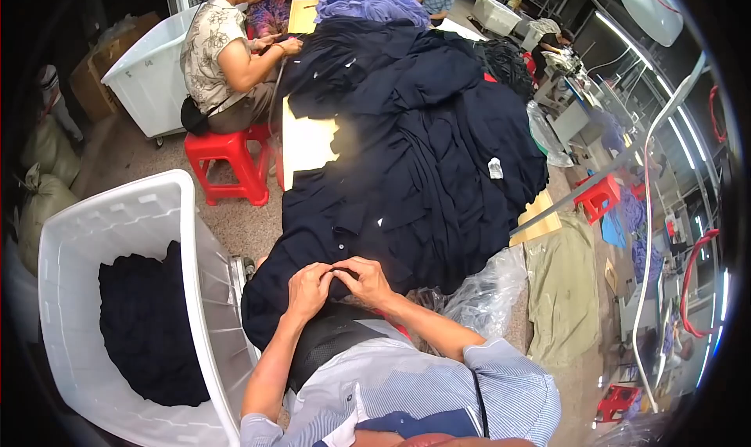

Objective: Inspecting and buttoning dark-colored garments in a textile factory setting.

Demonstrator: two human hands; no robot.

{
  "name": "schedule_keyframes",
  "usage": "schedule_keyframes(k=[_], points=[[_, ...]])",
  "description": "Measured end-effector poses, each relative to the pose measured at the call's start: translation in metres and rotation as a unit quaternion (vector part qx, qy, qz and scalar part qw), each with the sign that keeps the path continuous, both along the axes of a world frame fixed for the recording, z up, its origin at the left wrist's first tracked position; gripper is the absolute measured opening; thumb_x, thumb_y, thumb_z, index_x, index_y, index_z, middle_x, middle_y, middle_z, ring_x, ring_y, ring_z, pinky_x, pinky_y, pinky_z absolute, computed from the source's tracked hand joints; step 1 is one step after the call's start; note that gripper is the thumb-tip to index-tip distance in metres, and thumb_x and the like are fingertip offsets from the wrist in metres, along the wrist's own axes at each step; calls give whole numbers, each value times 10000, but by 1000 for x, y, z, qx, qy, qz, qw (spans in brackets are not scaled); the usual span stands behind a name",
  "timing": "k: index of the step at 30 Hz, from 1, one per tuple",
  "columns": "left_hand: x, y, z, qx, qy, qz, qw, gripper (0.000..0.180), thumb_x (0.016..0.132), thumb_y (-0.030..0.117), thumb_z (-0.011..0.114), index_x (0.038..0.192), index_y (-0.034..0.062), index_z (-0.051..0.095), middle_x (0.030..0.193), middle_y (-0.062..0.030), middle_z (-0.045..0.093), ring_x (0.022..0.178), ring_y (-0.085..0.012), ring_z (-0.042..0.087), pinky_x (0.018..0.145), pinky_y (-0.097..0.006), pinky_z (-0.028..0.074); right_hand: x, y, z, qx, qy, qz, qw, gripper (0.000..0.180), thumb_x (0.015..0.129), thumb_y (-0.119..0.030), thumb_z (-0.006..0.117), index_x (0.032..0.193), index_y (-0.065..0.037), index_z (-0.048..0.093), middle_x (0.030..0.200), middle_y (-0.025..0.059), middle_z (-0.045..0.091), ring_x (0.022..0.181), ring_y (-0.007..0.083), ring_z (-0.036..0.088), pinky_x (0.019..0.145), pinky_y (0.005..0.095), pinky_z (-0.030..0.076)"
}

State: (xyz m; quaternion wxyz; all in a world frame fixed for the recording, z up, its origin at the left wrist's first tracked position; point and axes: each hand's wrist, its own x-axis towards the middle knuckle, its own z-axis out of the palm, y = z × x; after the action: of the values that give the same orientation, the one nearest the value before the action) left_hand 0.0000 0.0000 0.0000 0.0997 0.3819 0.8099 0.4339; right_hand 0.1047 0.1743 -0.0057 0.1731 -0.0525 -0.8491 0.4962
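Note:
Both my hands meet at the near edge of a large heap of dark navy garments (407, 165) spread over the table. My left hand (310, 290) pinches the dark fabric. My right hand (363, 280) grips the same piece close beside it, the fingertips of both hands almost touching. Part of this navy garment (270, 290) hangs over the table's near left edge, beside my left forearm. A small pale button (341, 247) shows on the cloth just beyond my fingers. What exactly lies between the fingertips is too small to make out.
At left stands a white plastic bin (192, 290) with dark cloth (152, 326) inside. A co-worker (227, 56) sits on a red stool (227, 161) by the table's left side. Purple cloth (371, 3) is piled at the far end. Clear plastic (489, 294) lies right of me.

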Motion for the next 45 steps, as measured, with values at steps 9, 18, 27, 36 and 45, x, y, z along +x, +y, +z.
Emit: schedule_keyframes(k=[9,18,27,36,45], points=[[5,13,6,130,-40,82,987,90,951,2,763,1038,-15,778,892,-119,760,701,-201,700,655,-325,530,-10,-2,5,20,55,-47,997,196,981,-93,793,1126,38,782,1020,192,811,918,318,808,805,391,616],[16,4,-3,128,8,64,990,91,959,-10,731,1048,5,744,943,-155,748,817,-319,742,743,-399,577,2,-4,10,-26,4,-22,999,226,937,-100,844,1119,26,804,1013,164,831,929,234,823,811,344,617],[10,7,4,172,-21,78,982,121,979,27,714,1100,21,720,1035,-189,772,974,-425,749,837,-467,600,-13,17,43,-150,-111,8,982,189,1065,-120,707,1126,20,820,1034,71,823,963,119,729,858,291,581],[7,-26,68,164,173,36,970,190,871,-74,740,1023,39,719,948,-109,740,842,-353,683,741,-434,539,-35,15,114,357,-15,144,923,653,730,26,796,1359,-145,765,1359,112,696,1221,350,649,1043,480,496],[-50,-36,126,381,-186,22,905,193,1117,1,559,1283,51,645,1131,-31,713,899,-97,710,784,-271,607,-80,39,150,17,55,48,997,147,955,69,690,1086,22,739,882,-3,708,889,75,650,792,257,520]])
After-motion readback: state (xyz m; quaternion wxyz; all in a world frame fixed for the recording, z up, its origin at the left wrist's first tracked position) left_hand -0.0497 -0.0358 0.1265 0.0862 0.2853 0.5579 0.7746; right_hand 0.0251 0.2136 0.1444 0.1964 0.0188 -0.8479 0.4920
